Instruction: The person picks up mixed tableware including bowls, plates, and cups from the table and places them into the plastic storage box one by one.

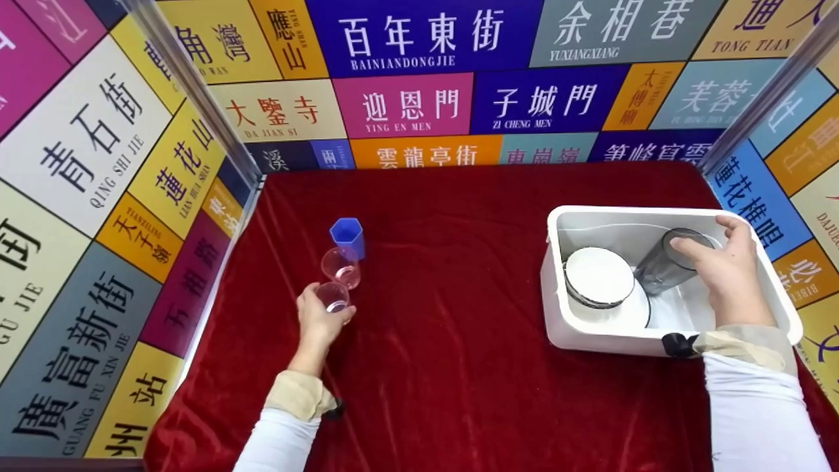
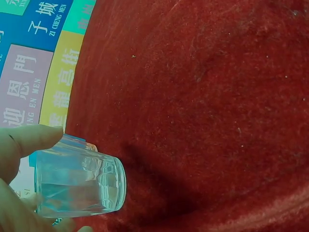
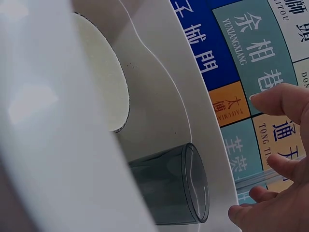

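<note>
My left hand (image 1: 321, 318) holds a clear cup (image 2: 79, 181) between thumb and fingers, over the left part of the red cloth. Just beyond it stands a second clear cup (image 1: 340, 267), close against a blue hexagonal cup (image 1: 347, 236). Over the right end of a white tub (image 1: 609, 335), my right hand (image 1: 731, 269) has its fingers spread. Below that hand a dark grey see-through cup (image 3: 169, 188) leans inside the tub. In the right wrist view the fingers are apart from this cup. White round dishes (image 1: 599, 276) are stacked at the tub's left end.
Red velvet cloth (image 1: 452, 282) covers the table, slightly wrinkled. Panels with coloured street-name signs (image 1: 406, 105) stand along the back and both sides, joined by metal corner posts (image 1: 223, 118). The tub's high walls surround the grey cup and the dishes.
</note>
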`<state>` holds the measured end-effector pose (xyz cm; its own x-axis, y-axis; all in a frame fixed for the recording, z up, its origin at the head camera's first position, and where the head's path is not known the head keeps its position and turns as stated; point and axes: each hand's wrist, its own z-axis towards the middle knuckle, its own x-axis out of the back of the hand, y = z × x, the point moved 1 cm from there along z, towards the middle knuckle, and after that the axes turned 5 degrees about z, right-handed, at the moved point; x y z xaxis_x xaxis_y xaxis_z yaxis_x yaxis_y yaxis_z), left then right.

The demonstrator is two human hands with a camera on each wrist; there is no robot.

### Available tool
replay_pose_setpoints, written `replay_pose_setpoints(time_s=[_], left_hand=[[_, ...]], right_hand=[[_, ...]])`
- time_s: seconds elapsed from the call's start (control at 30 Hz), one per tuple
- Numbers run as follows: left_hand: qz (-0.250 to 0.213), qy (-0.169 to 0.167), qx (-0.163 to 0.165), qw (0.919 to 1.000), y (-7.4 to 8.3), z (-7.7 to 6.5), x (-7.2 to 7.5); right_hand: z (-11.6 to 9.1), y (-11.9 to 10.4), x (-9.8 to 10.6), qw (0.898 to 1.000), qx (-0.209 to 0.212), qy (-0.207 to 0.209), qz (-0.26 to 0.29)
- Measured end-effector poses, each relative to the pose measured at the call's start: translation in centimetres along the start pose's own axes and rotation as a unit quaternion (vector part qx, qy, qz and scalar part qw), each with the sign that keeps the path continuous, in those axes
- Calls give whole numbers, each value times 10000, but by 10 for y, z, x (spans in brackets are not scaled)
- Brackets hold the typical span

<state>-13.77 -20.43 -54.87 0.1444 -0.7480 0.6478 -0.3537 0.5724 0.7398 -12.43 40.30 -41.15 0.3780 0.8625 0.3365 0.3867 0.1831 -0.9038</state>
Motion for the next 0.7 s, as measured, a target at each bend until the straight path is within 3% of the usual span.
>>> replay_pose_setpoints(time_s=[0.43, 0.7], left_hand=[[-485, 379, -320, 9976, -10, 0, -10], [-944, 399, -237, 9945, -14, 1, -14]], right_hand=[[-2, 0, 2, 9998, -28, 107, 183], [-5, 1, 3, 9993, 104, 263, 247]])
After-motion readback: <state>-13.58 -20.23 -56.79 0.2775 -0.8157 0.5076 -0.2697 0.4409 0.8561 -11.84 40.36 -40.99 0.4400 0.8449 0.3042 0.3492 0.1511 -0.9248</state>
